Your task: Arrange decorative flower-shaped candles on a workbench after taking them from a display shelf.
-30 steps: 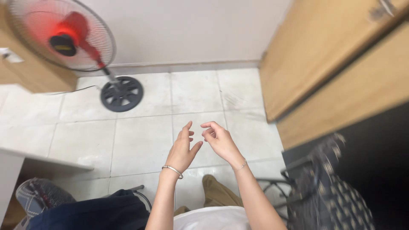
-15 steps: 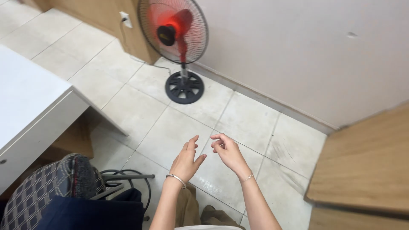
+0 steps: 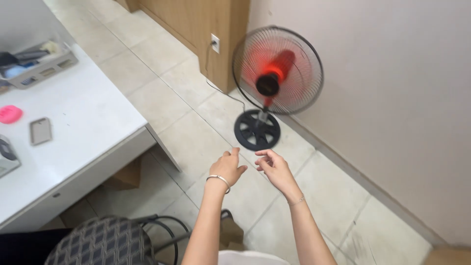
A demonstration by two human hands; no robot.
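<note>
My left hand (image 3: 227,168) and my right hand (image 3: 274,169) are raised side by side over the tiled floor, close together but apart. Both hold nothing. The left hand's fingers are loosely curled with a bracelet on its wrist. The right hand's fingers are bent and spread, a thin chain on that wrist. A standing fan (image 3: 274,73) with red blades spins just beyond them, its black round base (image 3: 257,130) on the floor.
A white desk (image 3: 73,147) stands at the left with a phone (image 3: 40,131), a pink object (image 3: 10,114) and a tray of items (image 3: 37,61). A patterned chair (image 3: 100,241) sits below. A wooden cabinet (image 3: 206,29) with a wall socket is behind the fan.
The view has swung left: the fan moved from the upper left toward the centre, and the desk came into sight. Both hands stay raised together and empty.
</note>
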